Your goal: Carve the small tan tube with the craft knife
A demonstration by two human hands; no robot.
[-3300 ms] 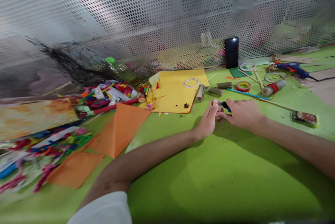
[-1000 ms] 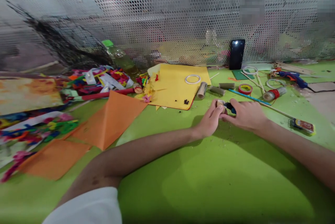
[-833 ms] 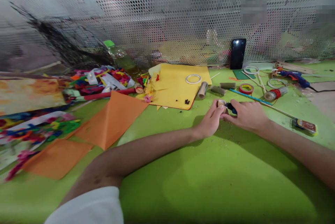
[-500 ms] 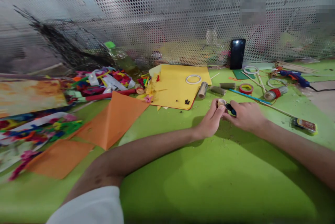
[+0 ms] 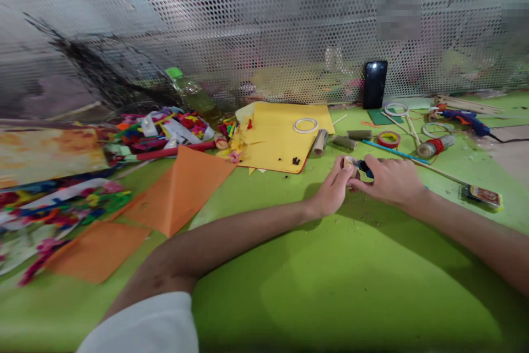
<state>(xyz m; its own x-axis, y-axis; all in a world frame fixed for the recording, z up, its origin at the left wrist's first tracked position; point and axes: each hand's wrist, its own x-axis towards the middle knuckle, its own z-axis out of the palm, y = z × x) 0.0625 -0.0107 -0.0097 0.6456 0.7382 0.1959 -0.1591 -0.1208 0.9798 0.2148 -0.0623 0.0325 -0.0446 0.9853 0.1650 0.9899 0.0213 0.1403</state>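
Note:
My left hand [image 5: 330, 192] rests on the green table [image 5: 330, 287] with its fingers closed round a short piece of bamboo tube [image 5: 349, 162] held upright. My right hand [image 5: 390, 181] is closed on a small tool with a black and blue handle [image 5: 364, 167], pressed against the side of the tube. The two hands touch each other. What the tool's tip does is hidden by the fingers.
More bamboo pieces [image 5: 319, 142], a yellow sheet [image 5: 281, 141] with a white tape ring [image 5: 306, 125], a red tape roll [image 5: 389, 139], a glue gun [image 5: 469, 119] and a black phone [image 5: 374, 84] lie beyond. Orange paper [image 5: 182, 188] and coloured scraps [image 5: 157, 132] sit left. Perforated metal screen behind.
Both hands stay in the same place on the tube and tool, with only small shifts of the fingers. The view has drifted slightly.

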